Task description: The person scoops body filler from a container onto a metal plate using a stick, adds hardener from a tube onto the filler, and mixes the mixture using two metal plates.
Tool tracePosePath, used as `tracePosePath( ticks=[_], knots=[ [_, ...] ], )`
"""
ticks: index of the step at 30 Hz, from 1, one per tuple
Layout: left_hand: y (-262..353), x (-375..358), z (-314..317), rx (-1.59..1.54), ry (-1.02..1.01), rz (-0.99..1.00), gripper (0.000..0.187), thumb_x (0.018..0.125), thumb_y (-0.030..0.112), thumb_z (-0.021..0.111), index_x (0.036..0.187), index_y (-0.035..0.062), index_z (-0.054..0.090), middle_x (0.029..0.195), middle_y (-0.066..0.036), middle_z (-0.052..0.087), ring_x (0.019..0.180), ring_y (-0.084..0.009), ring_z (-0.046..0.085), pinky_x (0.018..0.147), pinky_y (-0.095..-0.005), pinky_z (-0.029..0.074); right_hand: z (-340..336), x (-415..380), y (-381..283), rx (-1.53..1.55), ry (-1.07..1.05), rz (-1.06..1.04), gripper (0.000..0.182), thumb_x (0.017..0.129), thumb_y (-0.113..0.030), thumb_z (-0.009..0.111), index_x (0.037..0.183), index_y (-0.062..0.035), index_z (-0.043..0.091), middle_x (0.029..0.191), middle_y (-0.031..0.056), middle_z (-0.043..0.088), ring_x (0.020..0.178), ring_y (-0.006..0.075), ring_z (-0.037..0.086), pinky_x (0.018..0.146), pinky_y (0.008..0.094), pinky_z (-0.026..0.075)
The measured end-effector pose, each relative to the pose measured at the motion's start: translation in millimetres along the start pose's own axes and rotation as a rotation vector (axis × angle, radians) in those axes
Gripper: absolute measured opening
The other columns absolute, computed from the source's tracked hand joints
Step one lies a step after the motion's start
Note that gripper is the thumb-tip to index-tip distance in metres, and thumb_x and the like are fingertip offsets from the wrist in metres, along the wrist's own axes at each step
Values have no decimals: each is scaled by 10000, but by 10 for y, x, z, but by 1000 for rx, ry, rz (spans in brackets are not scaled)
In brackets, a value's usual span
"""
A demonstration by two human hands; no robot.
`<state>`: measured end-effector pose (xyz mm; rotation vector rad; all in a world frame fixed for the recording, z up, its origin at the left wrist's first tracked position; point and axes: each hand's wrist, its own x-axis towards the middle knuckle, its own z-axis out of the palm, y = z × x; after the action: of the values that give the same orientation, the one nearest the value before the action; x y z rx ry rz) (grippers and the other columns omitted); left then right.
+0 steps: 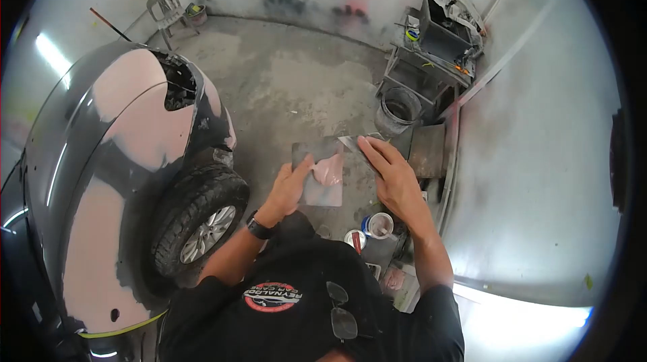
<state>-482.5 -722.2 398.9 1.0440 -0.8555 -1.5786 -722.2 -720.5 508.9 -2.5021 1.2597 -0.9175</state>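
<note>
My left hand (288,185) grips a flat grey mixing board (311,195) by its left edge, thumb on top. A mound of pink body filler (328,170) lies on the board, and a thinner smear shows below it. On the right, my right hand (394,176) is closed on a flat filler spreader (350,143), fingers stretched along it. The spreader's left corner comes right up to the board's top right corner. Left of both hands stands a dark car (145,153) with broad pink filler patches on its rear side.
An open tin (379,226) and a white lid (355,239) are low at my right. Beyond are a black bucket (397,110) and a cluttered workbench (431,58). The car's wheel (209,230) is close on my left. A chair (166,11) stands far back.
</note>
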Motion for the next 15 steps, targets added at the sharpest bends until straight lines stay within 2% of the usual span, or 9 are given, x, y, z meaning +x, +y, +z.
tracePosePath(
  ticks=[1,2,3,5,8,10,12,14,15],
  knots=[
    [-238,268,-118,135,44,62,341,988,320,581,1123,9,619,951,-46,651,847,-164,657,758,-321,544,17,170,60,2,20,8,559,763,86,524,1314,-4,540,1229,180,581,1086,316,589,934,391,482],
    [-201,428,-94,138,77,78,361,991,340,574,1111,2,620,958,-51,649,853,-161,656,754,-319,542,13,335,126,3,40,15,522,779,72,522,1296,4,553,1180,172,612,1034,285,621,898,374,498],
    [-164,589,-70,142,109,94,383,995,360,567,1098,-4,621,964,-56,647,860,-158,654,750,-316,540,-59,503,181,170,-28,203,489,788,46,530,1274,9,566,1110,149,631,972,246,627,847,351,500],
    [215,797,198,-95,122,33,372,998,347,559,1081,-10,625,955,-55,645,837,-166,651,737,-314,539,-201,825,288,499,-164,582,427,805,-6,547,1229,20,591,971,103,669,848,167,639,747,307,504],
    [83,1527,61,-382,61,-68,380,1000,343,553,1072,-24,618,933,-47,640,793,-178,645,708,-315,532,41,1335,732,1034,-118,622,364,811,-90,577,1154,20,625,840,33,656,744,96,598,647,266,475],
    [-413,2200,-159,180,184,292,449,979,422,575,1036,-21,619,900,-37,635,760,-163,634,656,-314,521,307,1652,1024,1139,-165,772,383,786,-121,612,1143,18,612,906,53,659,750,128,606,632,289,486],
    [-247,2667,-101,253,118,383,523,942,501,607,1015,-17,621,866,-24,631,733,-138,620,611,-301,503,491,2044,1289,1151,-181,864,389,785,-130,614,1144,20,601,918,66,660,748,138,608,623,292,486],
    [482,2818,146,-149,-115,168,603,890,579,649,1009,-12,626,832,-9,630,710,-103,603,575,-276,478,640,2360,1702,1127,-194,938,395,779,-119,617,1147,21,589,939,74,663,773,151,627,634,299,502],
    [516,3049,117,-155,-124,167,631,871,600,656,1014,-14,626,825,-5,630,702,-92,592,569,-266,473,683,2518,1860,1084,-178,968,383,777,-114,616,1136,19,594,942,73,665,780,151,630,638,302,506]
  ],
)
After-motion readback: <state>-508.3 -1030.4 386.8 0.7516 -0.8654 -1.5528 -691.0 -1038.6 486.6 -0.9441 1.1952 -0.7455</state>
